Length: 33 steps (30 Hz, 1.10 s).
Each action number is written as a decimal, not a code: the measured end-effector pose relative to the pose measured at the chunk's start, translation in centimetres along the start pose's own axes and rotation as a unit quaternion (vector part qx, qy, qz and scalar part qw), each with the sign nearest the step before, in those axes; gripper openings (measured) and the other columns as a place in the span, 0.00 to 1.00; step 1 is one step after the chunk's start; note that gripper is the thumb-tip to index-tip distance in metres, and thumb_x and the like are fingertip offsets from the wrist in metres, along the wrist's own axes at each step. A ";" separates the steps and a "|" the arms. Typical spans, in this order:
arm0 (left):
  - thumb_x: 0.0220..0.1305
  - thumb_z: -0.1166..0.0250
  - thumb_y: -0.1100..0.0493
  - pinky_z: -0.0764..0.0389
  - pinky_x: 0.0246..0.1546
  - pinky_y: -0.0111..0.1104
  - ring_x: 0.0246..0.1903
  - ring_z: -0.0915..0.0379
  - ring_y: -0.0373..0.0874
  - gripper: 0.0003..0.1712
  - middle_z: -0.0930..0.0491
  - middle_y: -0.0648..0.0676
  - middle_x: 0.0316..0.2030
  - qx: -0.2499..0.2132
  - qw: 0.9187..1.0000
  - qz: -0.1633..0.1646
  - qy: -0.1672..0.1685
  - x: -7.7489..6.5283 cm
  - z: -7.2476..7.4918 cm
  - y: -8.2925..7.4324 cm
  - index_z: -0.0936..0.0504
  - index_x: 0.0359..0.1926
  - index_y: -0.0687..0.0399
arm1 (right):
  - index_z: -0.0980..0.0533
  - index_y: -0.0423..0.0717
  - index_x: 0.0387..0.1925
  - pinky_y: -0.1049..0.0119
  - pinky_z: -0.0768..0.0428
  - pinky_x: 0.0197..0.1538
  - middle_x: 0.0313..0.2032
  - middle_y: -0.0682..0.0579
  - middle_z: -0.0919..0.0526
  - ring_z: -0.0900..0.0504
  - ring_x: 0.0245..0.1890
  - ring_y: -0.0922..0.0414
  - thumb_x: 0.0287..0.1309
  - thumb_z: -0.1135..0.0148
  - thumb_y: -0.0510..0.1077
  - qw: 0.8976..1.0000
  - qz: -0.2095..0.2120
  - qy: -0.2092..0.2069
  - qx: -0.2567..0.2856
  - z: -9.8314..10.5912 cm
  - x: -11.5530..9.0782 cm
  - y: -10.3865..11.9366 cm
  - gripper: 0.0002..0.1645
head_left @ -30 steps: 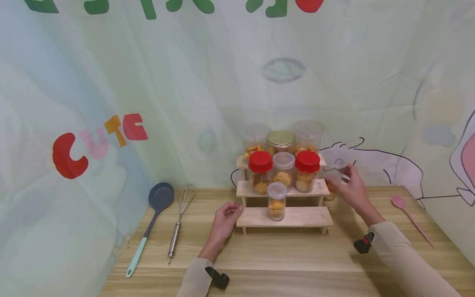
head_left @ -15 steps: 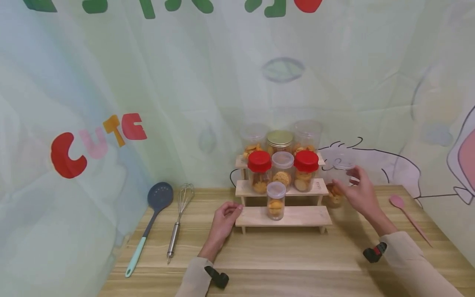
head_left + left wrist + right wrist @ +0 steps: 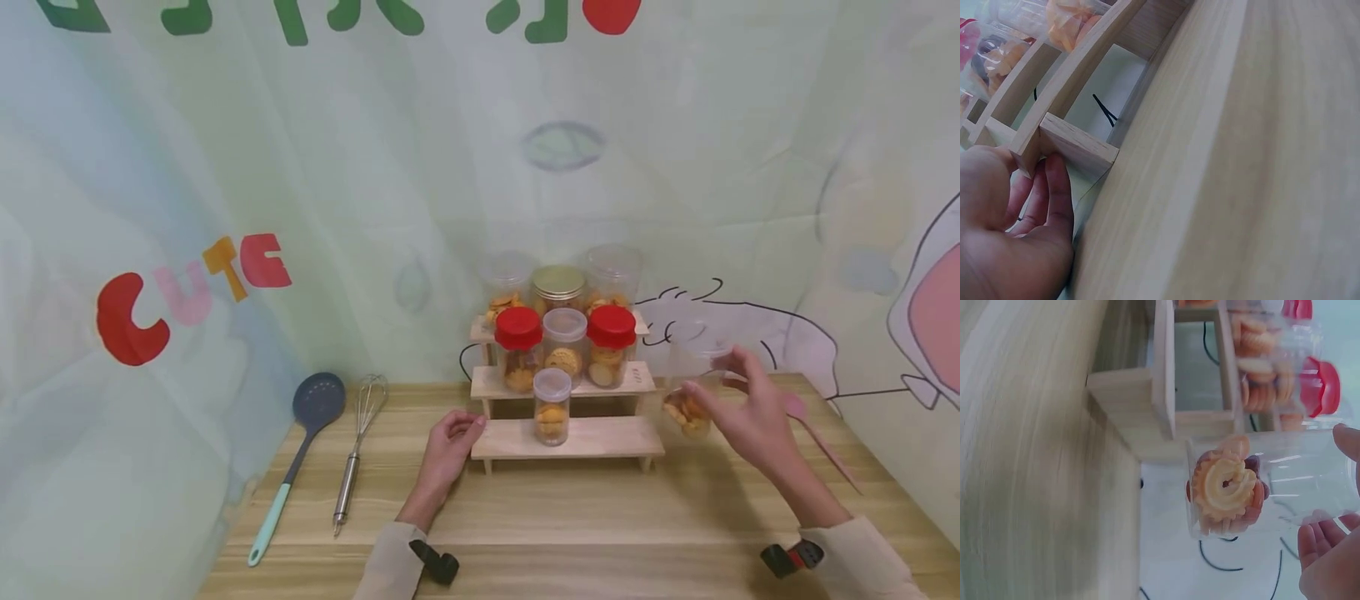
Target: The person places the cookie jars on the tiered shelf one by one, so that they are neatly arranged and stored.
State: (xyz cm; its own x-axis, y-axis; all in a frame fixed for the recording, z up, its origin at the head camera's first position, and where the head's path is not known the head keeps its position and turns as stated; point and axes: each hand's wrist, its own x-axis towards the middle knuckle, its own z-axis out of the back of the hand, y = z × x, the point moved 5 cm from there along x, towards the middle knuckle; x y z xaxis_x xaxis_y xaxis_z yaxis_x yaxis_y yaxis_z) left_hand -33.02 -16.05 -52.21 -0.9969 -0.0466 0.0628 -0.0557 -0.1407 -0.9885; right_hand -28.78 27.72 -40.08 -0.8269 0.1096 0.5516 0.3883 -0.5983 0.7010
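My left hand (image 3: pixel 447 450) grips the left end of a three-tier wooden display stand (image 3: pixel 600 437), thumb on top of the lowest shelf and fingers below, as the left wrist view shows. My right hand (image 3: pixel 757 417) holds a tall clear jar (image 3: pixel 1304 478) by its upper part, to the right of the stand. Cookies (image 3: pixel 1225 487) lie in the jar's bottom, which hangs above the table. On the lowest shelf stands one small jar (image 3: pixel 551 408). Two red-lidded jars (image 3: pixel 519 350) flank a clear-lidded jar (image 3: pixel 564 342) on the middle shelf. The top shelf bears a gold-lidded jar (image 3: pixel 558 287) between two clear jars (image 3: pixel 612 275).
A slotted turner (image 3: pixel 318 400) and a whisk (image 3: pixel 348 479) lie on the wooden table (image 3: pixel 570 508), left of the stand. Partly behind the right hand is a pink spoon (image 3: pixel 828 454). A printed curtain (image 3: pixel 412 167) closes off the back and sides.
The right hand has carried the cookie jar rightward and nearer, out from beside the stand's right rear. The left hand keeps its place on the lowest shelf.
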 end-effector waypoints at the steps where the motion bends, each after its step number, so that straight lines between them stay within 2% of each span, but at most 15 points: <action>1: 0.77 0.30 0.50 0.19 0.46 0.26 0.47 0.20 0.38 0.19 0.12 0.61 0.52 0.001 1.000 0.000 0.000 0.0 0.1 0.0 0.17 0.54 0.62 | 0.30 0.39 0.66 0.88 0.31 0.58 0.54 0.51 0.22 0.27 0.56 0.74 0.61 0.19 0.40 1.000 0.007 0.001 0.003 -0.1 -0.2 0.4 0.38; 3: 0.77 0.31 0.50 0.20 0.46 0.26 0.47 0.20 0.38 0.19 0.12 0.61 0.52 0.001 1.000 -0.001 0.000 0.0 0.2 0.0 0.17 0.55 0.62 | 0.29 0.39 0.64 0.87 0.30 0.58 0.53 0.50 0.21 0.26 0.56 0.73 0.60 0.19 0.37 1.000 0.023 0.003 0.015 -0.5 -0.5 1.2 0.36; 8: 0.77 0.31 0.50 0.20 0.45 0.26 0.47 0.20 0.38 0.20 0.12 0.61 0.53 0.001 1.000 -0.002 -0.003 0.1 0.5 0.1 0.17 0.55 0.63 | 0.29 0.38 0.69 0.86 0.27 0.59 0.56 0.49 0.19 0.22 0.57 0.70 0.58 0.19 0.34 0.998 0.044 0.019 0.045 -2.4 -1.0 2.8 0.40; 14: 0.77 0.31 0.49 0.19 0.45 0.27 0.47 0.20 0.38 0.21 0.13 0.61 0.53 0.000 1.000 -0.002 -0.002 0.0 0.8 0.1 0.17 0.56 0.62 | 0.31 0.41 0.74 0.84 0.25 0.60 0.63 0.49 0.19 0.23 0.59 0.68 0.59 0.18 0.37 0.996 0.047 0.038 0.064 -5.2 -1.1 4.1 0.45; 21: 0.78 0.31 0.47 0.18 0.46 0.27 0.47 0.19 0.39 0.21 0.12 0.60 0.53 0.004 1.000 -0.001 0.000 -0.2 0.8 0.1 0.17 0.55 0.61 | 0.30 0.42 0.74 0.79 0.22 0.59 0.66 0.45 0.18 0.24 0.62 0.71 0.58 0.16 0.41 0.994 0.040 0.065 0.082 -8.2 -1.2 5.0 0.46; 23: 0.78 0.32 0.46 0.18 0.46 0.28 0.47 0.19 0.39 0.21 0.12 0.59 0.52 0.005 1.000 0.000 0.001 -0.3 0.8 0.2 0.17 0.55 0.61 | 0.30 0.43 0.74 0.76 0.20 0.59 0.66 0.46 0.18 0.22 0.63 0.67 0.58 0.16 0.43 0.994 0.032 0.072 0.079 -8.7 -1.3 5.3 0.47; 26: 0.78 0.32 0.46 0.18 0.45 0.28 0.47 0.19 0.39 0.22 0.12 0.59 0.52 0.007 1.000 0.000 0.001 -0.5 0.7 0.2 0.17 0.55 0.61 | 0.31 0.45 0.76 0.65 0.15 0.60 0.68 0.46 0.19 0.18 0.63 0.55 0.59 0.16 0.46 0.993 0.025 0.081 0.077 -9.4 -1.6 5.5 0.48; 28: 0.78 0.32 0.46 0.18 0.46 0.28 0.47 0.19 0.40 0.22 0.12 0.59 0.52 0.007 1.000 0.002 0.001 -0.5 0.6 0.2 0.17 0.55 0.60 | 0.31 0.46 0.76 0.61 0.14 0.61 0.69 0.47 0.19 0.17 0.63 0.51 0.59 0.16 0.47 0.993 0.022 0.083 0.078 -9.7 -1.8 5.6 0.48; 30: 0.78 0.32 0.46 0.18 0.46 0.28 0.47 0.19 0.40 0.22 0.12 0.59 0.52 0.008 1.000 0.003 0.003 -0.6 0.5 0.2 0.17 0.55 0.60 | 0.31 0.46 0.76 0.61 0.14 0.61 0.69 0.47 0.19 0.17 0.63 0.49 0.59 0.16 0.46 0.993 0.022 0.080 0.084 -9.9 -1.9 5.7 0.48; 33: 0.77 0.31 0.46 0.18 0.46 0.28 0.48 0.19 0.40 0.21 0.12 0.58 0.52 0.009 1.000 0.005 0.003 -0.6 0.5 0.2 0.17 0.54 0.59 | 0.30 0.47 0.75 0.67 0.16 0.59 0.68 0.48 0.18 0.16 0.63 0.49 0.57 0.15 0.46 0.993 0.024 0.073 0.087 -10.2 -2.1 5.9 0.48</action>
State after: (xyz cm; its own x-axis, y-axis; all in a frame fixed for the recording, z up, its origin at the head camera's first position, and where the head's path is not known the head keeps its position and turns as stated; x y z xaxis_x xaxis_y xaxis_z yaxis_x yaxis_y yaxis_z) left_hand -32.43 -16.57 -52.40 -0.9977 -0.0427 0.0519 -0.0445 -0.1585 -0.9864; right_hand -28.87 15.84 -41.70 -0.8513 -0.0399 0.5231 0.4824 -0.4517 0.7505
